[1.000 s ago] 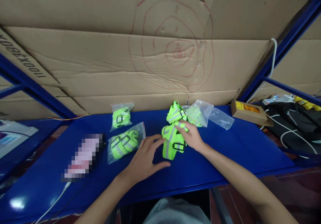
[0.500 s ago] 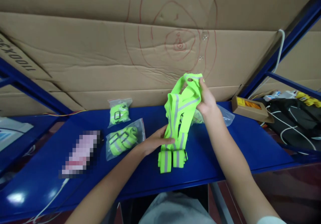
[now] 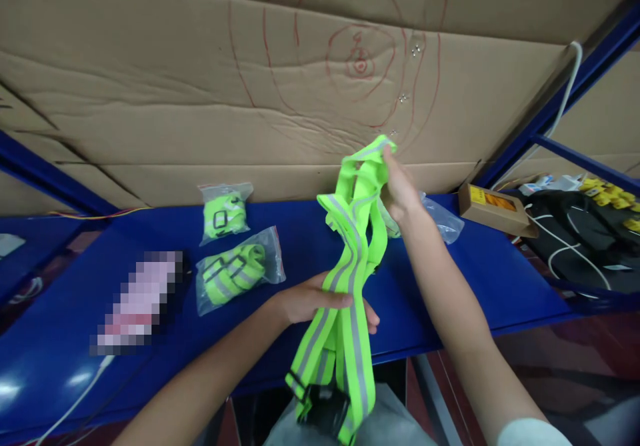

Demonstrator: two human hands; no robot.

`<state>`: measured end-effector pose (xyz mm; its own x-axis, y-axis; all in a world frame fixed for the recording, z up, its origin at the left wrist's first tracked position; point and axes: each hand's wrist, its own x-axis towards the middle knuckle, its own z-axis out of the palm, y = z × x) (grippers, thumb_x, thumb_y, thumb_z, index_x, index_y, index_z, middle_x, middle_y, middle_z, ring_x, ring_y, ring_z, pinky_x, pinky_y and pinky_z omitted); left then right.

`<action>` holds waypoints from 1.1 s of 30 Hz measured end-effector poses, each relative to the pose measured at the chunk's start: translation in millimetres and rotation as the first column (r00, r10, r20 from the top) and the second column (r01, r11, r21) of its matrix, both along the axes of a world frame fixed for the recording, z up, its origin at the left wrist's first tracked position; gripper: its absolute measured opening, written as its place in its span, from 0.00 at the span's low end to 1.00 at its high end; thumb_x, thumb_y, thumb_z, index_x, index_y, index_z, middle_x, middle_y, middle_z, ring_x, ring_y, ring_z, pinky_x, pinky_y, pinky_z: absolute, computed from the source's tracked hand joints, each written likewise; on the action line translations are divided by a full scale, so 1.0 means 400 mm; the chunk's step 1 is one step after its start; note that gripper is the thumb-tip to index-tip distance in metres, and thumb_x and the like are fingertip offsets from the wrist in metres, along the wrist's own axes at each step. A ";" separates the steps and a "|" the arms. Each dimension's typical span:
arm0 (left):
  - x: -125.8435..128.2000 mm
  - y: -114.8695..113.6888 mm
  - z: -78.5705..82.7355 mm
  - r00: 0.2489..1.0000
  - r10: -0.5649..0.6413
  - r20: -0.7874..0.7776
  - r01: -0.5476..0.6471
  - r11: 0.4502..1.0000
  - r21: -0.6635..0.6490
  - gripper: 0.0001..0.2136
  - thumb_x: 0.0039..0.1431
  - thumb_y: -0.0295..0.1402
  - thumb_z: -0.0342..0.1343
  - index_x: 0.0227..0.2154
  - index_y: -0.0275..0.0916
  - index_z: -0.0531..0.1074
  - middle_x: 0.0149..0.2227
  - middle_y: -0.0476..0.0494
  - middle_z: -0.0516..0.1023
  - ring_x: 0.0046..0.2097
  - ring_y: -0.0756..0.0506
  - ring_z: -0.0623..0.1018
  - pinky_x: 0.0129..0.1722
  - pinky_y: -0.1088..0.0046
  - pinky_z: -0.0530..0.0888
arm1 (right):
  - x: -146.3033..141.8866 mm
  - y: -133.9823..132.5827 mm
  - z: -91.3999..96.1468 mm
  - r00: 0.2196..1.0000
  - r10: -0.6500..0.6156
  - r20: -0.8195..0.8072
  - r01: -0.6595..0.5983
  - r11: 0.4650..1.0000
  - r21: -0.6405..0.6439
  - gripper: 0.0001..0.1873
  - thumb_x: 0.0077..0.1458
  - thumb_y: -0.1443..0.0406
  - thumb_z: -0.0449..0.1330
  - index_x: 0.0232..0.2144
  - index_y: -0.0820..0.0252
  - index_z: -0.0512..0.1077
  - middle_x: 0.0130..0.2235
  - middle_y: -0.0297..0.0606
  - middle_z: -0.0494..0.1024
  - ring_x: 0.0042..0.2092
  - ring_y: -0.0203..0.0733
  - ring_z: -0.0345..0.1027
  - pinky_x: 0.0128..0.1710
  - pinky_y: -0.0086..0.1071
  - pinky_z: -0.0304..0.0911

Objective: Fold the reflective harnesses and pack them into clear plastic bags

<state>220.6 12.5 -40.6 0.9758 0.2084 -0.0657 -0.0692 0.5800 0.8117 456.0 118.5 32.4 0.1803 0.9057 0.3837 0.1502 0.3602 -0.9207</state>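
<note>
A fluorescent yellow-green reflective strap vest (image 3: 357,253) with grey stripes hangs between my hands above the blue table. My right hand (image 3: 400,189) is closed on its upper folded end. Lower down, my left hand (image 3: 320,299) wraps the straps, thumb in front and fingertips showing behind. The lower straps hang past the table's front edge, with a black buckle (image 3: 327,409) and a small black slider at their ends. To the left of my left hand lie two clear bags, an upper bagged vest (image 3: 225,214) and a lower bagged vest (image 3: 237,273).
A pixelated pink object (image 3: 140,303) with a white cable lies on the blue table (image 3: 435,299) at left. Behind my right hand is a clear plastic bag (image 3: 443,219). A small cardboard box (image 3: 495,209) and a black bag (image 3: 570,239) sit at right. Cardboard (image 3: 200,133) backs the table.
The lower straps, folded up short before, now hang down long past the table edge, showing the buckle. My left hand has moved slightly down along them. The view has shifted a little.
</note>
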 end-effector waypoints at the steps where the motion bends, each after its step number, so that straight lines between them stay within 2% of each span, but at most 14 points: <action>1: -0.003 -0.006 0.012 0.997 0.073 -0.008 -0.073 0.996 -0.049 0.15 0.60 0.40 0.64 0.44 0.35 0.78 0.44 0.34 0.84 0.46 0.35 0.84 0.51 0.52 0.79 | -0.015 -0.003 -0.006 0.995 -0.057 0.083 0.057 0.998 -0.004 0.37 0.57 0.33 0.53 0.41 0.60 0.76 0.40 0.45 0.82 0.48 0.51 0.76 0.53 0.46 0.70; 3: -0.011 -0.013 0.046 0.952 0.305 -0.025 -0.306 0.947 -0.103 0.15 0.61 0.41 0.63 0.46 0.38 0.76 0.41 0.38 0.85 0.43 0.35 0.85 0.47 0.52 0.81 | -0.037 -0.025 -0.016 0.952 -0.193 0.239 0.187 0.981 0.049 0.36 0.55 0.35 0.57 0.42 0.60 0.77 0.44 0.47 0.82 0.51 0.52 0.75 0.57 0.49 0.66; 5: -0.018 -0.013 0.091 0.852 0.523 -0.036 -0.524 0.849 -0.065 0.18 0.63 0.42 0.60 0.52 0.41 0.73 0.46 0.39 0.84 0.47 0.34 0.84 0.49 0.51 0.81 | -0.058 -0.075 -0.024 0.942 -0.204 0.266 0.191 0.979 0.074 0.35 0.56 0.36 0.57 0.43 0.59 0.78 0.46 0.45 0.82 0.52 0.51 0.75 0.58 0.48 0.66; 7: -0.024 -0.007 0.136 0.758 0.652 -0.014 -0.651 0.757 0.052 0.19 0.66 0.44 0.55 0.56 0.41 0.72 0.54 0.39 0.81 0.54 0.33 0.81 0.53 0.50 0.80 | -0.084 -0.150 -0.033 0.985 0.044 0.167 -0.037 0.998 -0.043 0.36 0.60 0.36 0.51 0.45 0.57 0.78 0.44 0.42 0.83 0.49 0.48 0.76 0.52 0.43 0.70; 8: -0.025 -0.002 0.156 0.721 0.693 0.003 -0.689 0.716 0.111 0.20 0.67 0.44 0.53 0.56 0.41 0.72 0.57 0.39 0.79 0.57 0.33 0.79 0.55 0.50 0.79 | -0.098 -0.192 -0.039 0.965 0.252 0.076 -0.239 0.959 -0.149 0.38 0.62 0.35 0.46 0.45 0.57 0.78 0.42 0.42 0.83 0.48 0.47 0.77 0.49 0.41 0.73; 9: -0.025 0.003 0.172 0.691 0.722 0.016 -0.715 0.681 0.159 0.21 0.67 0.44 0.52 0.57 0.41 0.72 0.59 0.39 0.78 0.60 0.32 0.77 0.57 0.50 0.78 | -0.111 -0.234 -0.047 0.896 0.443 -0.020 -0.435 0.870 -0.232 0.42 0.63 0.34 0.41 0.47 0.58 0.78 0.42 0.42 0.83 0.47 0.47 0.78 0.46 0.40 0.74; 11: -0.022 0.013 0.196 0.642 0.766 0.034 -0.754 0.622 0.212 0.21 0.68 0.41 0.50 0.60 0.41 0.70 0.61 0.41 0.76 0.64 0.33 0.73 0.60 0.49 0.76 | -0.131 -0.306 -0.066 0.770 0.625 -0.128 -0.633 0.724 -0.273 0.43 0.61 0.33 0.41 0.51 0.57 0.77 0.44 0.43 0.82 0.48 0.47 0.78 0.47 0.40 0.74; 15: -0.001 0.013 0.222 0.560 0.822 0.103 -0.823 0.538 0.183 0.22 0.69 0.33 0.46 0.65 0.42 0.62 0.66 0.45 0.70 0.68 0.40 0.67 0.65 0.54 0.72 | -0.147 -0.372 -0.116 0.804 0.595 -0.003 -0.581 0.784 -0.221 0.39 0.50 0.46 0.70 0.60 0.54 0.70 0.57 0.41 0.76 0.58 0.50 0.71 0.59 0.41 0.68; 20: 0.046 -0.023 0.263 0.564 0.818 0.114 -0.824 0.567 0.005 0.18 0.67 0.33 0.53 0.58 0.39 0.69 0.63 0.43 0.73 0.68 0.40 0.69 0.65 0.61 0.71 | -0.175 -0.376 -0.168 0.774 0.607 -0.180 -0.626 0.689 -0.366 0.29 0.47 0.52 0.73 0.48 0.60 0.78 0.43 0.38 0.82 0.47 0.48 0.77 0.49 0.40 0.72; 22: 0.060 -0.032 0.282 0.575 0.807 0.132 -0.809 0.585 -0.057 0.15 0.67 0.30 0.52 0.55 0.39 0.72 0.61 0.44 0.76 0.67 0.41 0.70 0.65 0.63 0.71 | -0.179 -0.383 -0.175 0.795 0.586 -0.157 -0.599 0.718 -0.356 0.29 0.45 0.53 0.74 0.48 0.60 0.79 0.43 0.37 0.83 0.47 0.49 0.77 0.50 0.41 0.72; 24: 0.065 -0.035 0.299 0.552 0.814 0.182 -0.817 0.571 -0.076 0.14 0.67 0.29 0.51 0.53 0.39 0.73 0.60 0.45 0.76 0.66 0.41 0.71 0.65 0.63 0.71 | -0.173 -0.400 -0.178 0.856 0.513 -0.067 -0.505 0.800 -0.323 0.25 0.46 0.53 0.74 0.43 0.61 0.80 0.42 0.37 0.83 0.46 0.50 0.78 0.49 0.42 0.72; 28: 0.057 -0.031 0.316 0.507 0.828 0.240 -0.845 0.532 -0.054 0.13 0.68 0.29 0.50 0.51 0.41 0.73 0.60 0.46 0.76 0.66 0.42 0.71 0.65 0.62 0.71 | -0.143 -0.447 -0.199 0.956 0.197 0.219 -0.181 0.979 -0.088 0.21 0.50 0.55 0.72 0.44 0.59 0.80 0.55 0.43 0.79 0.58 0.56 0.72 0.60 0.46 0.65; 30: 0.055 -0.029 0.317 0.503 0.825 0.257 -0.848 0.528 -0.037 0.13 0.68 0.29 0.51 0.52 0.42 0.72 0.61 0.46 0.76 0.66 0.41 0.71 0.65 0.61 0.71 | -0.126 -0.468 -0.223 0.968 0.055 0.243 -0.049 0.998 -0.033 0.27 0.52 0.56 0.71 0.53 0.57 0.76 0.62 0.45 0.73 0.63 0.55 0.67 0.64 0.46 0.61; 33: 0.061 -0.016 0.303 0.492 0.823 0.283 -0.855 0.519 -0.023 0.14 0.66 0.31 0.53 0.53 0.43 0.72 0.62 0.46 0.74 0.67 0.41 0.69 0.65 0.60 0.71 | -0.100 -0.488 -0.260 0.992 -0.046 0.117 0.060 0.991 -0.120 0.27 0.55 0.58 0.68 0.55 0.57 0.72 0.56 0.45 0.78 0.55 0.49 0.74 0.54 0.41 0.70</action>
